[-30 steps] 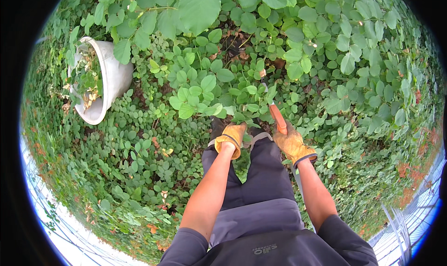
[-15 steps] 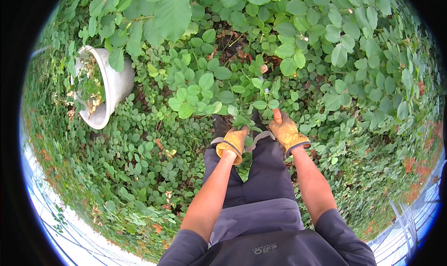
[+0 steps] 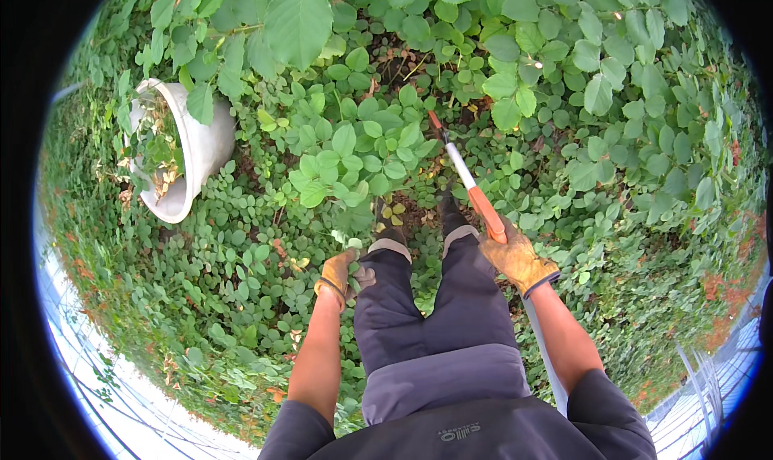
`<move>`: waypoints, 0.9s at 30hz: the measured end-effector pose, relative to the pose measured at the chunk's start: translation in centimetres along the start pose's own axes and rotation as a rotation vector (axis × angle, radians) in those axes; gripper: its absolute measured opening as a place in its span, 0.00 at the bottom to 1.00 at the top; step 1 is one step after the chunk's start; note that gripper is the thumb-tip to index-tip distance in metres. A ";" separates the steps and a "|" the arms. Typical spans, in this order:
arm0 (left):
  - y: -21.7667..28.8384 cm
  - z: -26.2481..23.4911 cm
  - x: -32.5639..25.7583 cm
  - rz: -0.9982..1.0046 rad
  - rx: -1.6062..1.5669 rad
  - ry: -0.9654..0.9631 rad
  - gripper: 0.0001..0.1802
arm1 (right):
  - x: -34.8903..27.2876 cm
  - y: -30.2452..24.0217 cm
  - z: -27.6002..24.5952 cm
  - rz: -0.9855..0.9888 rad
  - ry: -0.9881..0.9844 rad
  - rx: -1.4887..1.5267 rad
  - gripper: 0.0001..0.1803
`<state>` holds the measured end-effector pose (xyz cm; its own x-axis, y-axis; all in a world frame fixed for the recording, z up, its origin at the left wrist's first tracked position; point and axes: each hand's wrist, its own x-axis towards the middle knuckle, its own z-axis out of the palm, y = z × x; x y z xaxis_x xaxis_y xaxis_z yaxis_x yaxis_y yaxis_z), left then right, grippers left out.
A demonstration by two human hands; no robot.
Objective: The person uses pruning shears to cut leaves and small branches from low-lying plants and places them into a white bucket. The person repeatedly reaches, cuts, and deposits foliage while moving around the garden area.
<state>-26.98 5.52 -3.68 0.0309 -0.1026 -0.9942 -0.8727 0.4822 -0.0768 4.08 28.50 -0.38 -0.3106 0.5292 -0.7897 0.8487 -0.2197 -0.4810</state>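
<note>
My right hand (image 3: 515,259), in a tan work glove, is closed round the orange grip of a long-handled tool (image 3: 460,167). Its silver shaft slants up and left to a dark joint and a narrow red-orange tip among the leaves. Beside my left thigh, my gloved left hand (image 3: 336,271) is closed on what looks like a leafy stem (image 3: 349,241) with pale, blurred leaves. Its fingers are partly hidden. A bushy green plant (image 3: 342,150) stands just ahead of my boots, left of the tool. I cannot tell whether the tool has a second handle.
A white bucket (image 3: 205,146) lies tipped on its side at the left, with leaves and dry clippings inside. Large-leaved branches (image 3: 298,25) overhang the far side. Dense low foliage surrounds my legs. A grey pole (image 3: 543,347) shows beside my right forearm.
My left hand has moved left and nearer, away from the stems between my legs, with leaves in it. My right hand has drawn back slightly to the right, bringing the tool into view.
</note>
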 end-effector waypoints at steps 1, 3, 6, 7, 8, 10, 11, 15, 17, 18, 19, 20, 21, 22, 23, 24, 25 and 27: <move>0.6 0.9 -0.7 0.080 -0.077 -0.019 0.18 | 0.4 -1.3 0.0 -0.019 0.028 -0.021 0.31; 2.2 3.7 -1.4 0.210 -0.114 -0.023 0.18 | 1.4 -3.9 0.1 -0.192 0.088 -0.070 0.32; 5.5 10.0 -0.1 0.289 -0.002 -0.140 0.18 | 2.4 -7.1 0.2 -0.307 -0.030 -0.266 0.25; 5.8 12.0 0.5 0.468 0.057 -0.147 0.19 | 2.9 -7.8 0.4 -0.372 -0.054 -0.374 0.21; 7.4 13.6 1.4 0.432 -0.014 -0.209 0.20 | 3.1 -8.3 0.5 -0.393 -0.044 -0.369 0.21; 9.3 16.8 3.3 0.407 -0.200 -0.056 0.23 | 3.6 -8.6 0.8 -0.312 -0.090 -0.441 0.21; 11.0 17.1 4.0 0.346 -0.305 -0.118 0.23 | 3.5 -8.4 0.6 -0.345 -0.052 -0.380 0.21; 14.1 15.9 7.1 0.266 -0.450 -0.112 0.23 | 3.2 -6.7 -0.3 -0.285 -0.085 -0.160 0.24; 13.6 14.6 10.0 0.274 -0.246 -0.003 0.20 | 3.1 -5.4 -1.0 -0.108 -0.143 -0.098 0.25; 13.3 13.5 11.7 0.315 -0.143 -0.001 0.19 | 3.0 -4.6 -1.6 -0.034 -0.167 -0.077 0.25; 12.3 11.8 13.4 0.261 0.071 0.017 0.15 | 3.3 -4.0 -1.7 0.066 -0.173 0.140 0.28; 11.5 10.1 15.1 0.256 0.287 -0.021 0.13 | 3.5 -3.2 -2.2 0.162 -0.190 0.210 0.29; 10.0 8.9 17.0 0.248 0.618 0.126 0.14 | 4.1 -2.6 -2.4 0.202 -0.212 0.365 0.31; 8.6 7.8 18.6 0.259 0.798 0.233 0.15 | 4.7 -2.0 -2.8 0.298 -0.224 0.468 0.33; 7.3 6.9 19.8 0.348 0.859 0.245 0.17 | 5.4 -1.5 -3.1 0.280 -0.222 0.534 0.33; 6.2 6.2 20.5 0.462 0.767 0.215 0.18 | 6.0 -1.1 -3.4 0.288 -0.197 0.588 0.33; 5.9 6.1 20.7 0.546 0.709 0.189 0.19 | 6.7 -0.9 -3.8 0.258 -0.185 0.651 0.32; 5.6 6.8 19.5 0.680 0.633 0.130 0.20 | 8.1 -0.9 -4.2 0.262 -0.366 0.959 0.32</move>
<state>-27.99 12.12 -23.95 -0.4764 0.2974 -0.8274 -0.2551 0.8538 0.4538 2.66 36.42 -4.72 -0.4126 0.1277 -0.9019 0.2645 -0.9307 -0.2528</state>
